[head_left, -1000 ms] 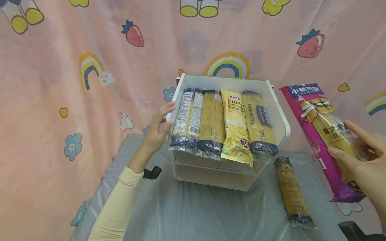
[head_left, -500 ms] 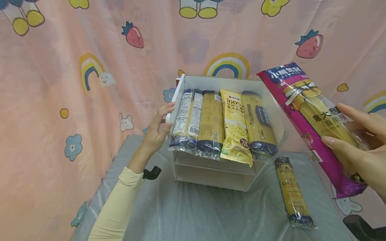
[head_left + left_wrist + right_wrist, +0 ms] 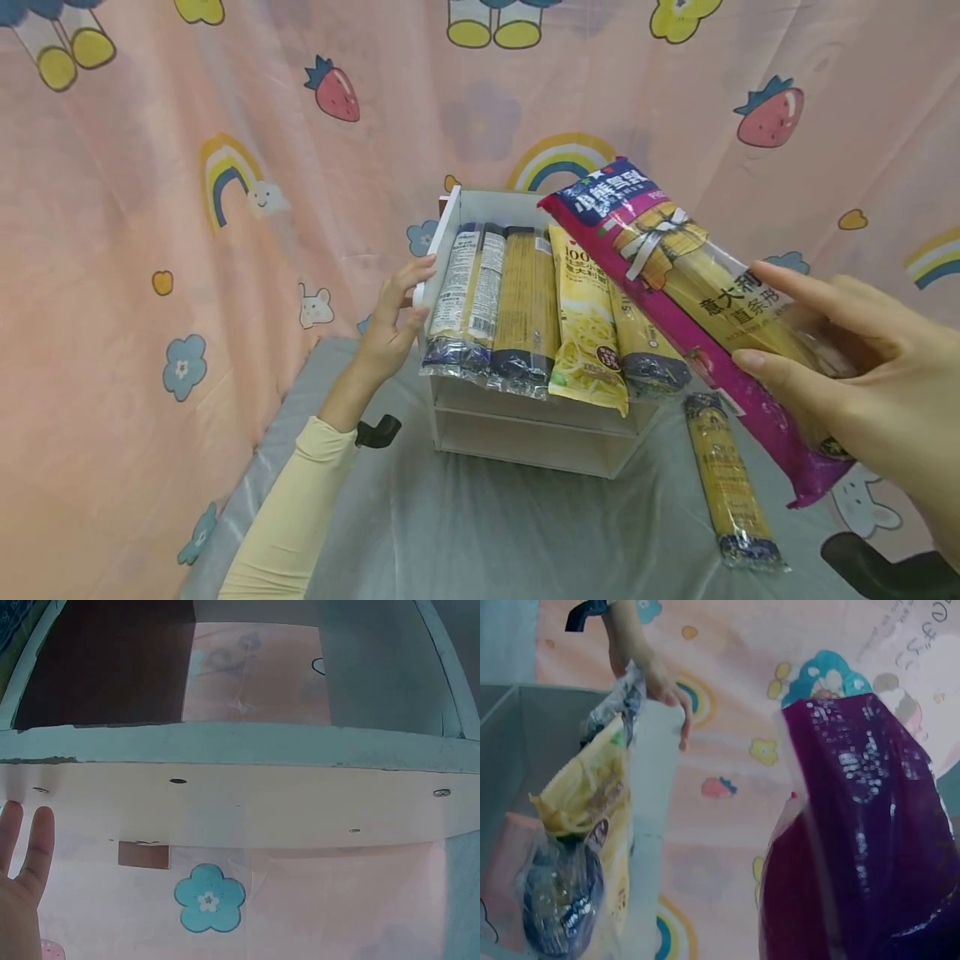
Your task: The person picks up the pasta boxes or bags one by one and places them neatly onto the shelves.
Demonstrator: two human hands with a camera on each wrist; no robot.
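Observation:
My right hand (image 3: 862,375) grips a pink-and-purple bag of spaghetti (image 3: 667,254) between thumb and fingers. The bag is tilted in the air, its upper end overlapping the right side of a white rack (image 3: 438,262). Several pasta packs lie side by side in the rack's top: a clear one with a white label (image 3: 461,287), a plain clear one (image 3: 525,304), a yellow one (image 3: 587,333) and a blue-ended one (image 3: 652,358), partly hidden by the held bag. My left hand (image 3: 386,321) touches the rack's left side with extended fingers; the left wrist view shows that side panel (image 3: 247,802).
A further spaghetti pack (image 3: 727,479) lies on the grey cloth (image 3: 510,533) to the right of the rack. Lower compartments (image 3: 525,437) of the rack face me. Behind stands a pink patterned curtain (image 3: 397,108).
My right hand has carried the pink-and-purple bag leftward, from beside the rack to over its right side. The left hand has stayed at the rack's side.

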